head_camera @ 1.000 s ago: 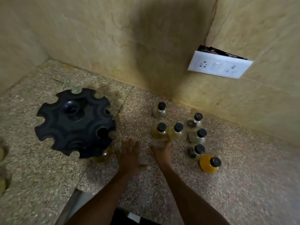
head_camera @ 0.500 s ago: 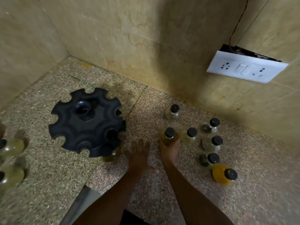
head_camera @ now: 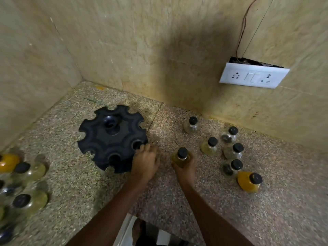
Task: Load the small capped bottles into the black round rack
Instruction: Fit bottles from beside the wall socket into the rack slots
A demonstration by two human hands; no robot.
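The black round rack [head_camera: 111, 139] stands on the speckled counter [head_camera: 177, 201], its notched rim slots showing from above. My left hand [head_camera: 144, 161] rests against the rack's near right edge, fingers curled on the rim. My right hand [head_camera: 184, 168] is shut on a small bottle of yellow liquid with a black cap [head_camera: 182, 156], held upright just right of the rack. Several more capped bottles [head_camera: 232, 150] stand to the right, one bright orange [head_camera: 248, 181].
Another group of capped bottles [head_camera: 23, 183] sits blurred at the left edge. Tiled walls close the corner behind the rack. A white switch and socket plate [head_camera: 253, 77] hangs loose from the right wall. The counter's front edge [head_camera: 131, 214] is near my forearms.
My right hand closed on a yellow bottle and drew it away from the group toward me. My left hand moved from the counter onto the rack's edge. The view shifted left, revealing the left bottles.
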